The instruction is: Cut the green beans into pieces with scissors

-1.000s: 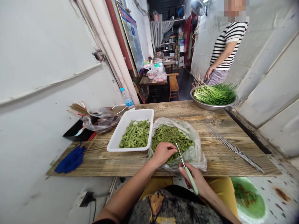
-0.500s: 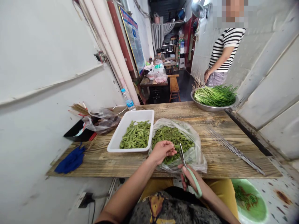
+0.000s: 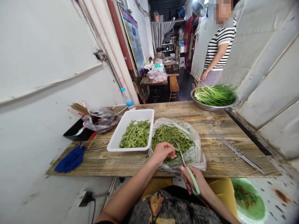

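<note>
My left hand (image 3: 163, 153) is closed in a pinch on a green edamame pod (image 3: 177, 149), whose end sticks out past the fingertips. My right hand (image 3: 194, 176) grips scissors (image 3: 181, 155) with pale green handles. Their blades point up and away, beside the pod. Both hands are over the near side of a clear plastic bag (image 3: 198, 146), which lies open and full of edamame pods (image 3: 171, 135). To its left stands a white tray (image 3: 113, 143) with more edamame pods (image 3: 135, 134) in it.
On the wooden table (image 3: 98, 161) are metal skewers (image 3: 235, 151), a basin (image 3: 211, 108) of green chives (image 3: 215, 95), a water bottle (image 3: 128, 100), a black box (image 3: 78, 133) and a blue cloth (image 3: 71, 158). A person in stripes (image 3: 220, 49) stands beyond. A green tub (image 3: 253, 202) is on the floor.
The scissors' blades have swung slightly left, nearer the left fingertips, and look more closed. My left hand has barely moved. The striped-shirt person has shifted left.
</note>
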Tool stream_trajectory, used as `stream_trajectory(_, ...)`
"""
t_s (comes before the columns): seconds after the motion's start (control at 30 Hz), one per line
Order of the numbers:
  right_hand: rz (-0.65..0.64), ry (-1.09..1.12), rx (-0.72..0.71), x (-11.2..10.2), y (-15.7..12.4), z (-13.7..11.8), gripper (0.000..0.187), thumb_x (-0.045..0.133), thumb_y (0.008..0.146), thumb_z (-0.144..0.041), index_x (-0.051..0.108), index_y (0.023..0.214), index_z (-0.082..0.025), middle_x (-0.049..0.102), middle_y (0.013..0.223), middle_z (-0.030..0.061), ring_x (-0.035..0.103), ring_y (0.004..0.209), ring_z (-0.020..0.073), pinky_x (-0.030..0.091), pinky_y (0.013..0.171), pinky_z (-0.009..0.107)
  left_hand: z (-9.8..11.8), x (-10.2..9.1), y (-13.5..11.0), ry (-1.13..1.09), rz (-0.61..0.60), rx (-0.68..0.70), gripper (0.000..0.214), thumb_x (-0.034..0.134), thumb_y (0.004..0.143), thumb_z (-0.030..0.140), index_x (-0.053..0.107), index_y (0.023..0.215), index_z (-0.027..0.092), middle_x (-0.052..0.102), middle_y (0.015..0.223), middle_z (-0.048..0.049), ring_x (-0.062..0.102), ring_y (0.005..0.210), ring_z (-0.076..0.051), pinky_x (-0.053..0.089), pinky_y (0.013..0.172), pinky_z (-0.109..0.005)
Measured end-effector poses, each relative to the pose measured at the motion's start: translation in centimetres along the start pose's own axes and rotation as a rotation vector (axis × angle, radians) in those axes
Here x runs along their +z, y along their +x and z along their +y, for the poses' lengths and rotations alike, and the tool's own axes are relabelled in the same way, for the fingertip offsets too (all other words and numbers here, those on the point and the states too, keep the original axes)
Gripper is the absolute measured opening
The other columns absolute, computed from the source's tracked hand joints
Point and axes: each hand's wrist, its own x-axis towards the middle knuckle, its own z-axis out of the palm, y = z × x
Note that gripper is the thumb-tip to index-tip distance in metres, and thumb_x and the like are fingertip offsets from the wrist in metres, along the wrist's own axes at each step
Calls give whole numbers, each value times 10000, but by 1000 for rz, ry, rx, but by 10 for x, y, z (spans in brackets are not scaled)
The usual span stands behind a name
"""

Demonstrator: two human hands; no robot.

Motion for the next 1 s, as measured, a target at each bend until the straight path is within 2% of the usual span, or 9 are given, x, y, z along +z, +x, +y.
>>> stream_trajectory(0.13, 2, 52, -62, -4, 7, 11, 446, 510, 751, -620, 494, 916, -206, 430, 490, -93, 399, 321, 77, 366, 309, 196, 6, -14, 2, 524, 192, 501, 91, 590, 740, 244, 643, 769, 175, 681, 896, -75, 620, 898, -198, 455, 856, -377)
stream_trajectory(0.23, 28, 94, -97, -7, 10, 15, 471, 485, 768, -623, 490, 968, -197, 464, 546, -70, 454, 393, 98, 414, 382, 225, 17, -31, 6, 860, 136, 758, 104, 580, 771, 242, 679, 804, 237, 668, 1027, -31, 552, 1066, -204, 255, 1053, -445)
stream_trajectory(0.3, 26, 116, -92, -9, 10, 16, 482, 473, 768, -634, 487, 974, -198, 463, 570, -62, 460, 413, 103, 417, 398, 233, 24, -47, 11, 900, 232, 783, 135, 559, 795, 278, 681, 844, 246, 688, 966, -25, 591, 978, -189, 295, 1027, -421)
stream_trajectory(0.43, 5, 102, -99, -9, 5, 14, 424, 464, 800, -597, 498, 959, -206, 450, 579, -59, 451, 429, 96, 400, 409, 221, 32, -92, 23, 982, 710, 736, 250, 465, 832, 270, 669, 948, 183, 699, 928, -86, 615, 884, -212, 352, 956, -406)
stream_trajectory(0.6, -23, 73, -98, -7, 3, 15, 397, 449, 828, -567, 486, 995, -209, 443, 585, -62, 436, 432, 92, 391, 408, 214, 34, -117, 26, 1198, 936, 561, 340, 404, 818, 165, 625, 1075, 140, 707, 848, -117, 626, 802, -241, 244, 984, -490)
stream_trajectory(0.67, -35, 66, -99, -7, 4, 15, 390, 451, 830, -562, 485, 986, -206, 444, 589, -60, 433, 434, 90, 391, 407, 211, 31, -104, 23, 1187, 884, 605, 297, 418, 829, 184, 648, 1014, 164, 707, 841, -96, 618, 786, -224, 253, 979, -462)
stream_trajectory(0.8, -31, 67, -85, -7, 3, 14, 402, 465, 822, -561, 488, 996, -200, 442, 586, -59, 426, 433, 89, 392, 400, 210, 13, -54, 14, 1230, 329, 715, 218, 490, 846, 294, 674, 754, 223, 682, 745, -20, 570, 753, -170, 237, 994, -413)
stream_trajectory(0.87, -32, 71, -89, -8, 2, 14, 398, 465, 826, -553, 483, 1007, -199, 439, 582, -62, 426, 437, 89, 396, 404, 209, -1, -30, 11, 1342, 151, 688, 195, 552, 817, 351, 676, 747, 218, 650, 760, -33, 533, 852, -193, 205, 980, -447)
stream_trajectory(1.0, -55, 54, -83, -9, 1, 16, 409, 469, 818, -564, 467, 1000, -198, 428, 586, -67, 424, 436, 88, 391, 393, 205, -21, -8, 10, 1529, 11, 586, 195, 592, 790, 318, 674, 684, 176, 585, 854, -86, 445, 961, -237, 242, 878, -443)
